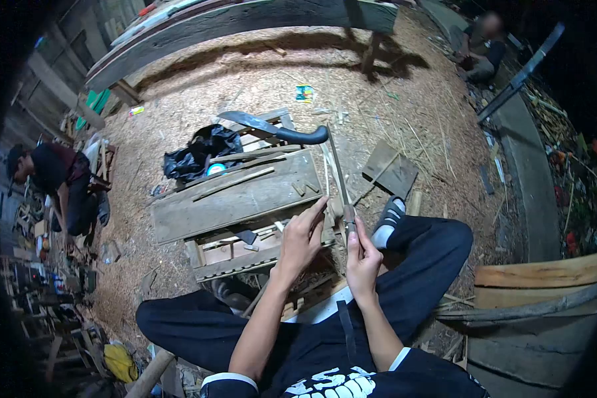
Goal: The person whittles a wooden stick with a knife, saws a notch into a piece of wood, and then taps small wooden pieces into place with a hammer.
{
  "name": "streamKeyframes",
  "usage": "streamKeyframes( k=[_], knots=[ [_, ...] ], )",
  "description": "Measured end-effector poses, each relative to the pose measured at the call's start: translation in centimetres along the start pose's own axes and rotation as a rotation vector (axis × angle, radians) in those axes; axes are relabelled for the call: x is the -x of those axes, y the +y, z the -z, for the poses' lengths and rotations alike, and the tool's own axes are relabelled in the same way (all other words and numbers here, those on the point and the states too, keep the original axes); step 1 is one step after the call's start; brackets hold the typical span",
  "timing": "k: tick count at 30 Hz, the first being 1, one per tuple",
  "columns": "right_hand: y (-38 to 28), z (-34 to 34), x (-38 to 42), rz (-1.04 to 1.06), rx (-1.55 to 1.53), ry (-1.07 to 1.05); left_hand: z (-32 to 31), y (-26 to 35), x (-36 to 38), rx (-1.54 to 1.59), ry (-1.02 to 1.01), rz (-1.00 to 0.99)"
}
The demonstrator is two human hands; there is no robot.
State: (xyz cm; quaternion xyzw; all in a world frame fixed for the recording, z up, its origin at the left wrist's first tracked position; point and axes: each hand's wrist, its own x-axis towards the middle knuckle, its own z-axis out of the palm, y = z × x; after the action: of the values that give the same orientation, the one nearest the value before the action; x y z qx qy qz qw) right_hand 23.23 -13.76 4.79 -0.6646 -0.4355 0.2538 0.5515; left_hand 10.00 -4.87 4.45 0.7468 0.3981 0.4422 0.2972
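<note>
Ground (259, 89): covered in wood shavings and loose sticks, surrounding your work position.
Bench (245, 30): long timber across the far side, on short legs.
Co-worker, left (50, 176): bent forward, in dark clothes, well apart from you.
Co-worker, far right (484, 50): low to the ground, near the concrete curb (537, 179).
Box (235, 266): wooden, open-topped, directly ahead of you; wood pieces lie inside the near part.
Board (186, 215): flat across the box, covering its middle, with narrow strips (235, 182) on top.
Bag (212, 142): black plastic, crumpled, just beyond the left part of the board.
Slab (378, 156): on the ground to the right of the box, a stick lying across it.
Machete (292, 135): beyond the board, blade to the left, black handle to the right.
Rod (338, 166): slender, in front of you; its far end meets the machete's handle in this view, contact cannot be confirmed.
Right hand (363, 259): closed around the rod's near end, thumb along it.
Left hand (302, 235): just left of the rod, fingers extended toward it; you cannot tell whether it grips anything.
Tub (216, 170): small, blue and white, beside the bag.
</note>
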Motion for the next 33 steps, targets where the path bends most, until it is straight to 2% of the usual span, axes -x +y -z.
streamKeyframes(
  k=[1, 3, 5, 7, 9, 10, 11, 13, 14, 17, 19, 21, 23, 24, 26, 27, 28, 33],
  knots=[
    [-0.3, -0.4, -0.2, 0.042, 0.01, -0.015, 0.7, 0.2, -0.2, -0.011, 0.016, 0.002],
    [-1.4, -1.0, -1.0, 0.11, 0.055, -0.029, 2.2, 1.1, -0.9, 0.042, -0.04, 0.259],
    [-3.6, -1.5, -1.7, 0.011, 0.11, -0.159, 3.8, 1.7, -1.6, 0.034, -0.01, 0.313],
    [-3.0, -2.6, -2.7, 0.074, 0.183, -0.16, 5.4, 1.6, -2.3, -0.022, 0.001, 0.374],
    [-2.3, -4.2, -4.0, 0.384, 0.218, -0.069, 6.4, 0.7, -2.7, -0.016, 0.054, 0.331],
    [-2.9, -4.3, -4.2, 0.291, 0.258, -0.125, 7.0, 0.1, -2.9, -0.079, 0.056, 0.235],
    [-3.0, -4.7, -4.6, 0.293, 0.254, -0.128, 7.4, -0.4, -3.1, -0.142, 0.058, 0.139],
    [-3.0, -5.3, -5.5, 0.3, 0.334, -0.169, 8.3, 0.1, -4.0, -0.162, 0.02, 0.209],
    [-2.3, -6.0, -6.0, 0.399, 0.309, -0.122, 8.4, 0.0, -4.1, -0.167, 0.041, 0.209],
    [-2.1, -6.5, -6.9, 0.374, 0.376, -0.201, 9.1, -0.9, -4.4, -0.207, 0.041, 0.203],
    [-1.8, -6.8, -7.2, 0.36, 0.397, -0.224, 9.8, -1.5, -4.3, -0.317, -0.073, 0.153],
    [-1.4, -7.4, -7.6, 0.347, 0.412, -0.242, 9.8, -2.3, -3.8, -0.373, -0.086, 0.19],
    [-0.7, -8.1, -7.8, 0.375, 0.426, -0.188, 9.2, -3.3, -3.0, -0.37, 0.087, 0.069],
    [-0.3, -8.5, -8.1, 0.482, 0.388, -0.127, 8.7, -3.9, -2.6, -0.374, 0.081, 0.069],
    [0.2, -8.4, -8.4, 0.48, 0.375, -0.103, 7.4, -5.0, -2.1, -0.25, 0.115, 0.184],
    [0.3, -8.3, -8.6, 0.485, 0.364, -0.083, 6.8, -5.3, -2.0, -0.249, 0.113, 0.182],
    [0.3, -7.9, -8.6, 0.425, 0.399, -0.104, 6.0, -5.5, -2.0, -0.28, 0.114, 0.204],
    [0.7, -6.7, -8.5, 0.407, 0.413, -0.059, 3.0, -6.4, -2.1, -0.373, 0.1, 0.344]
  ],
)
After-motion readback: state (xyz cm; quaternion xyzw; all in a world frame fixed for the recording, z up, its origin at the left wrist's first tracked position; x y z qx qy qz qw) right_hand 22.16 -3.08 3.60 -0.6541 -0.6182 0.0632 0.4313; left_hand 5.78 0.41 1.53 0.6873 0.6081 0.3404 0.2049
